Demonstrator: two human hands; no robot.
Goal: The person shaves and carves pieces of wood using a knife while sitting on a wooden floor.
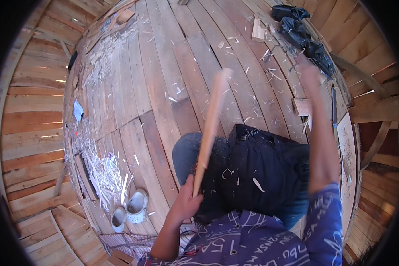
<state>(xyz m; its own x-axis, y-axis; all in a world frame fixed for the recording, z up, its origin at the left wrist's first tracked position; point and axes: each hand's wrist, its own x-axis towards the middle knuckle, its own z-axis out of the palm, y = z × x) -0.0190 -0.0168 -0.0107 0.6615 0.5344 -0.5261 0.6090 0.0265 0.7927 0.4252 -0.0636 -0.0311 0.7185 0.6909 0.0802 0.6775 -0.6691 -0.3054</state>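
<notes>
My left hand [187, 201] is closed round the lower end of a long pale wooden stick [210, 128]. The stick rises at a slant above my knee, its upper end smeared by motion. My right arm reaches far out to the right. At its end, my right hand [309, 74] is blurred beside several black plastic bundles [317, 55] along the floor's right edge. Its fingers do not show clearly, nor whether they hold anything. Over my lap lies a dark cloth [266, 173] with curled wood shavings on it.
Wood shavings [108, 177] are heaped on the plank floor [164, 88] at the left. A pair of pale clogs [136, 206] stands near the lower left. A wood block [303, 107] and a long dark thin tool [334, 106] lie at the right. Plank walls enclose both sides.
</notes>
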